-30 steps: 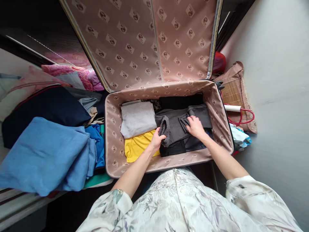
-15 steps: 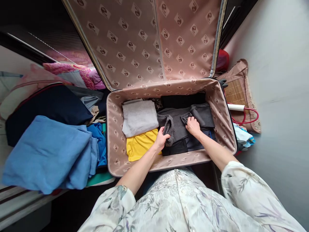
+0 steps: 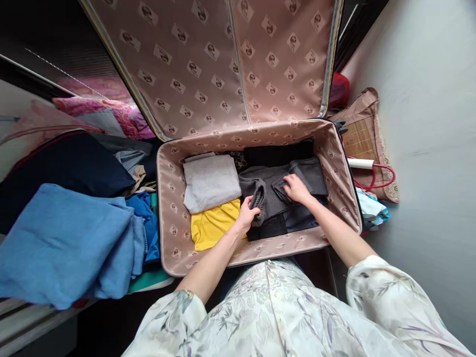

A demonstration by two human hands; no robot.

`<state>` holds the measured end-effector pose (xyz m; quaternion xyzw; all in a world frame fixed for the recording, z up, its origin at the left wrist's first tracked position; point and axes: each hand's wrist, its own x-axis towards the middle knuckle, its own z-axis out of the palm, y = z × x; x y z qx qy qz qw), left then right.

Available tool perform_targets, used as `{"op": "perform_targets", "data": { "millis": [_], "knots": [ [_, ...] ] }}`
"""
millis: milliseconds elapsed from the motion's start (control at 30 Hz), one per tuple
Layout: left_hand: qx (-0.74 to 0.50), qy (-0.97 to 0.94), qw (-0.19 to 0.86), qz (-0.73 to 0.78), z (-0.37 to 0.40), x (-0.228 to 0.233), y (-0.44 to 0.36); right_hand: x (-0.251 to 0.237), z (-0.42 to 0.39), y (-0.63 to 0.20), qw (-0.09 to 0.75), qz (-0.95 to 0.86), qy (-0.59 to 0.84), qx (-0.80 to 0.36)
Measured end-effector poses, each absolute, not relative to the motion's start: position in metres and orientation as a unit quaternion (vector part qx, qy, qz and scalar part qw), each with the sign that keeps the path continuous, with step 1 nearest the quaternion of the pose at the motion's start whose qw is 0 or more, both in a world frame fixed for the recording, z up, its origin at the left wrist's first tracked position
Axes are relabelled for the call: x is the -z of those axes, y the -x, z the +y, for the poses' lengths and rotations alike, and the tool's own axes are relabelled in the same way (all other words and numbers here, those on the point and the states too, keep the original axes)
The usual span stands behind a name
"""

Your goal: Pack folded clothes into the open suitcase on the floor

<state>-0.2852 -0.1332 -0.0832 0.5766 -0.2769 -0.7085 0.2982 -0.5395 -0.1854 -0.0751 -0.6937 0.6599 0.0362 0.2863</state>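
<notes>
One head cam, looks steeply down and fwd, close over open suitcase [image 3: 169, 208] at 12 o'clock; clothes pile [image 3: 63, 243] at 9.

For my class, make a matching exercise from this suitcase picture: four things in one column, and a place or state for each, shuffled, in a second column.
Things
1. dark grey garment
2. yellow garment
3. light grey garment
4. blue cloth

Places or states
A. outside the suitcase, on the pile beside it
B. folded in the suitcase's far left corner
C. under both the left hand and the right hand
D. in the suitcase, on the near side of the light grey one

Pairs: 1-C, 2-D, 3-B, 4-A
</notes>
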Motion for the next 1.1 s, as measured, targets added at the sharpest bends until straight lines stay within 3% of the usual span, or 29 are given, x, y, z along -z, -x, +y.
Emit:
{"op": "perform_targets", "data": {
  "millis": [133,267,433,633,800,933,1100],
  "knots": [
    [0.609,-0.672,0.283,-0.312,-0.137,0.098,0.29,0.071,-0.202,0.587,0.145,0.781,0.607,-0.039],
    [0.414,-0.835,0.156,-0.327,-0.145,0.114,0.286,0.074,-0.192,0.612,0.135,0.816,0.549,-0.122],
    [0.445,-0.819,0.09,-0.351,-0.152,0.121,0.288,0.094,-0.177,0.612,0.147,0.838,0.506,-0.143],
    [0.326,-0.787,0.1,-0.515,-0.153,0.108,0.301,0.1,-0.179,0.608,0.153,0.844,0.497,-0.129],
    [0.322,-0.8,0.149,-0.483,-0.161,0.11,0.298,0.097,-0.183,0.609,0.161,0.845,0.493,-0.132],
    [0.401,-0.766,0.205,-0.459,-0.164,0.118,0.297,0.1,-0.19,0.611,0.183,0.846,0.473,-0.164],
    [0.442,-0.781,0.185,-0.401,-0.161,0.116,0.307,0.1,-0.197,0.607,0.167,0.836,0.479,-0.209]
  ]
}}
